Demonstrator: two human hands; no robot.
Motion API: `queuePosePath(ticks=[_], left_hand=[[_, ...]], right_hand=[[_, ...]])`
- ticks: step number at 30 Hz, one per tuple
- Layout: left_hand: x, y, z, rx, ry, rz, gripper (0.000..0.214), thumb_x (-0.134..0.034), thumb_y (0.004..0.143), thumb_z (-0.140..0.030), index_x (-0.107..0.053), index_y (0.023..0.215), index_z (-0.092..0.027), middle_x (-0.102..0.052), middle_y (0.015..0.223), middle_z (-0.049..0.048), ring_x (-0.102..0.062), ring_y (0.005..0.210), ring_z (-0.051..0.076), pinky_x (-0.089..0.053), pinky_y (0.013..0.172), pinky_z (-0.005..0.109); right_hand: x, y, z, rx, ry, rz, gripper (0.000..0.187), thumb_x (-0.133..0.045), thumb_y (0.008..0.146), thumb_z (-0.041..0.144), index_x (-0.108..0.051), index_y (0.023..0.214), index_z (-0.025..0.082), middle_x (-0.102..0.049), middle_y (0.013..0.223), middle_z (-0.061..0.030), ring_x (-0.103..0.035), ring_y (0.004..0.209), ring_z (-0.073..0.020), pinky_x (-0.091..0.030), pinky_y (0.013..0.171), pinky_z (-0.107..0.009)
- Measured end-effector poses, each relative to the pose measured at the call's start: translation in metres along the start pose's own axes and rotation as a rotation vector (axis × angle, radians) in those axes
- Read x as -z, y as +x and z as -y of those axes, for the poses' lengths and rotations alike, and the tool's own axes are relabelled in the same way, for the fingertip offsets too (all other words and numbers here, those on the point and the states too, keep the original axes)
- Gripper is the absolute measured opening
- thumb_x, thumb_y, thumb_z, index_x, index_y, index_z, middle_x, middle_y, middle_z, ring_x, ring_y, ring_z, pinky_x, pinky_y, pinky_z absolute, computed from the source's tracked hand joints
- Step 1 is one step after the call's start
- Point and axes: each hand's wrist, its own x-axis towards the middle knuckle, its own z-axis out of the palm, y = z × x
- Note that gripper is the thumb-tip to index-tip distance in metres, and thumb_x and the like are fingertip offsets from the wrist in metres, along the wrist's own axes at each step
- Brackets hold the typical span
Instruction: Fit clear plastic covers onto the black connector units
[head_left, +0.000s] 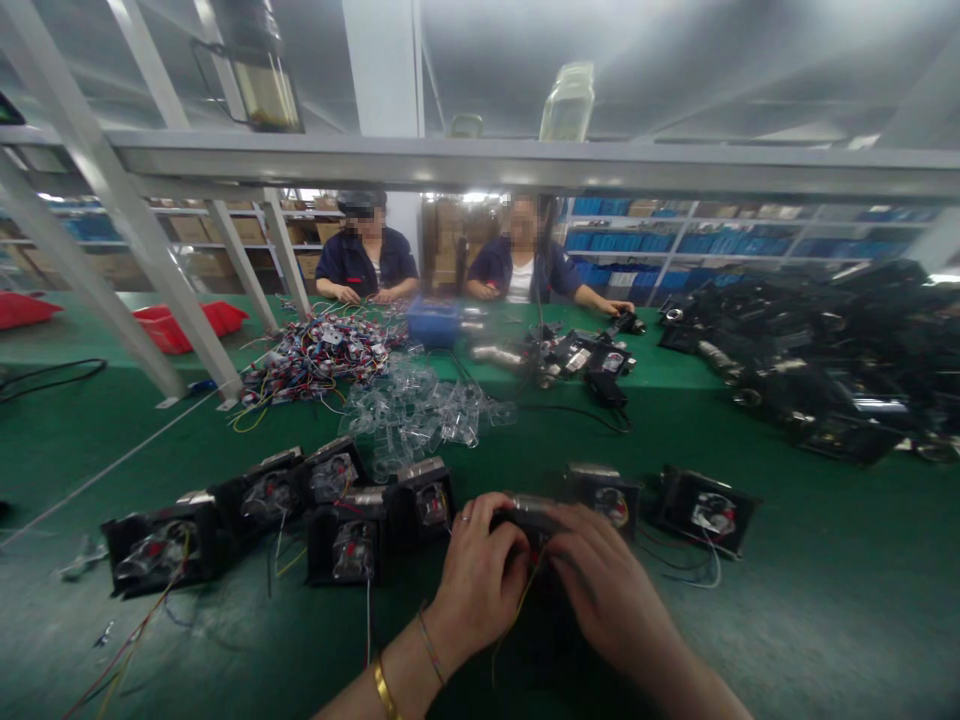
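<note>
My left hand (480,580) and my right hand (600,590) are both closed around one small black housing (529,520) at the near middle of the green table (825,600). A yellow wire hangs down from it between my palms. More black housings with clear parts and wires stand close by: several to the left (352,545), one just behind my right hand (607,495) and one further right (705,512). My fingers cover most of the held housing.
A heap of clear plastic pieces (420,410) and a tangle of coloured wires (322,355) lie mid-table. A large pile of black parts (817,370) fills the right. Two people (367,255) (525,260) work across the table. Slanted metal frame legs (165,280) stand at left.
</note>
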Motion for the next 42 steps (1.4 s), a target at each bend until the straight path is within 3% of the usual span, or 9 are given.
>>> queuePosePath(ticks=[7,16,28,35,42], left_hand=[[0.0,0.0,0.0,0.004,0.003,-0.017,0.015,-0.056,0.084,-0.006,-0.058,0.09,-0.019,-0.053,0.121,0.0094,-0.052,0.113,0.029,-0.046,0.095,0.05],[-0.001,-0.002,0.0,-0.012,0.013,-0.053,0.017,-0.053,0.082,-0.003,-0.056,0.088,-0.019,-0.055,0.12,0.0097,-0.054,0.11,0.027,-0.048,0.094,0.048],[-0.007,-0.001,0.004,-0.022,0.01,-0.098,0.02,-0.056,0.075,0.0,-0.057,0.083,-0.019,-0.057,0.118,0.0085,-0.055,0.11,0.026,-0.05,0.095,0.047],[-0.002,-0.004,-0.001,-0.042,0.066,-0.153,0.021,-0.057,0.075,0.001,-0.056,0.081,-0.019,-0.058,0.113,0.0076,-0.056,0.107,0.026,-0.051,0.094,0.046],[0.0,-0.009,-0.002,-0.031,0.125,-0.166,0.022,-0.058,0.073,0.001,-0.057,0.082,-0.019,-0.058,0.117,0.0076,-0.057,0.108,0.028,-0.05,0.091,0.049]], right_hand=[[0.015,0.008,0.002,0.093,-0.131,0.058,0.02,-0.051,0.096,0.011,-0.063,0.109,0.02,-0.066,0.128,-0.0134,-0.059,0.12,-0.0335,-0.053,0.101,-0.061],[0.022,0.02,0.009,0.085,-0.131,0.099,0.022,-0.047,0.092,0.008,-0.064,0.101,0.019,-0.069,0.116,-0.0128,-0.065,0.11,-0.0302,-0.055,0.103,-0.058],[0.011,0.023,0.015,0.127,-0.294,0.061,0.023,-0.045,0.09,0.006,-0.063,0.1,0.016,-0.07,0.105,-0.0149,-0.067,0.103,-0.0324,-0.058,0.098,-0.054],[0.012,0.027,0.018,0.141,-0.231,0.0,0.027,-0.042,0.09,0.004,-0.062,0.101,0.018,-0.071,0.108,-0.0121,-0.067,0.103,-0.0285,-0.057,0.1,-0.051],[0.015,0.028,0.017,0.133,-0.191,0.068,0.032,-0.042,0.087,0.001,-0.064,0.102,0.017,-0.072,0.11,-0.0124,-0.067,0.104,-0.0294,-0.058,0.097,-0.05]])
